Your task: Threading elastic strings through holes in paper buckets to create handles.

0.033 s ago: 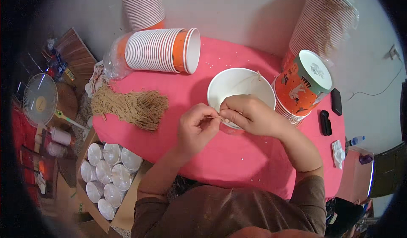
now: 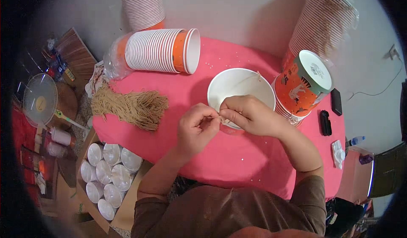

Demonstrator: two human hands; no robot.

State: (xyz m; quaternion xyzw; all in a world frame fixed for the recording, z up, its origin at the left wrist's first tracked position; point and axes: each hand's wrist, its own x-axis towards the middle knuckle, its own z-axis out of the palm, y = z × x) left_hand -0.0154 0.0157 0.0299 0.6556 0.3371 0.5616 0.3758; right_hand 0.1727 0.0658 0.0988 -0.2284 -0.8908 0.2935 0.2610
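A white-lined paper bucket (image 2: 229, 80) stands upright with its mouth up before me. At its near rim, my left hand (image 2: 196, 130) pinches a thin tan cord (image 2: 215, 117) between thumb and fingertips. My right hand (image 2: 252, 117) is closed at the same spot, thumb against forefinger, touching the rim and covering part of it. A strand runs across the bucket's mouth to the far right rim, where a short end sticks out. The fine detail between my fingertips is too small to make out. Left of my hands lies a bundle of tan cords (image 2: 131, 106).
Nested paper buckets (image 2: 154, 51) lie on their side at the back left of the pink-covered table (image 2: 203, 161). An upturned orange bucket stack (image 2: 296, 85) stands at right, near a black case (image 2: 325, 122) and a tissue (image 2: 338, 154). A carton of wrapped cups (image 2: 112, 174) sits lower left.
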